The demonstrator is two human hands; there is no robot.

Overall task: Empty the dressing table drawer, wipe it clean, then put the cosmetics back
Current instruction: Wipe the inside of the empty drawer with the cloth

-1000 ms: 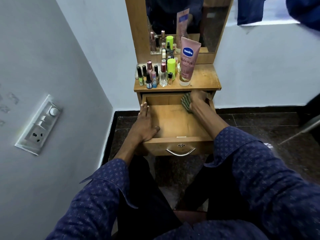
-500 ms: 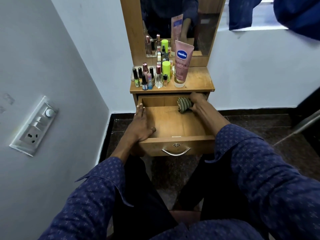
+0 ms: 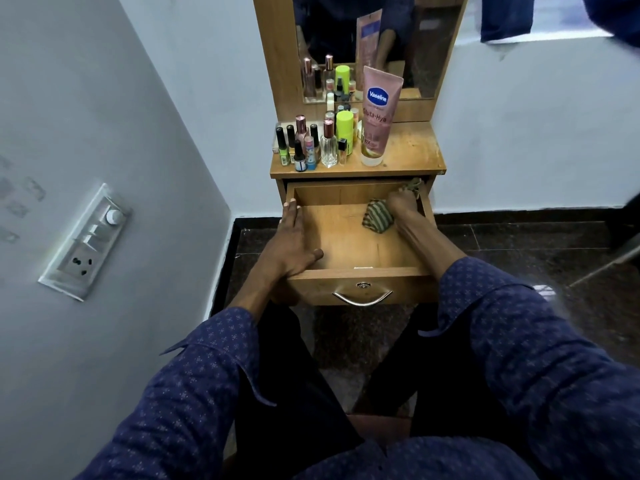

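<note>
The wooden drawer [image 3: 346, 244] is pulled out and holds only a striped green cloth [image 3: 376, 220]. My right hand [image 3: 401, 202] grips that cloth in the drawer's back right corner, with part of the cloth sticking up behind the knuckles. My left hand [image 3: 290, 247] lies flat along the drawer's left wall, fingers straight, thumb inside on the drawer floor. On the tabletop [image 3: 412, 150] stand several small cosmetic bottles [image 3: 311, 143], a lime-green container [image 3: 344, 128] and a pink Vaseline tube [image 3: 375, 116].
A mirror [image 3: 374, 46] rises behind the tabletop. A grey wall with a switch panel [image 3: 86, 242] closes in on the left. Dark tiled floor [image 3: 519, 254] lies to the right. My knees sit just under the drawer's metal handle [image 3: 363, 299].
My right hand has pushed the cloth from the middle back of the drawer towards the back right corner. My left hand has stayed on the left wall.
</note>
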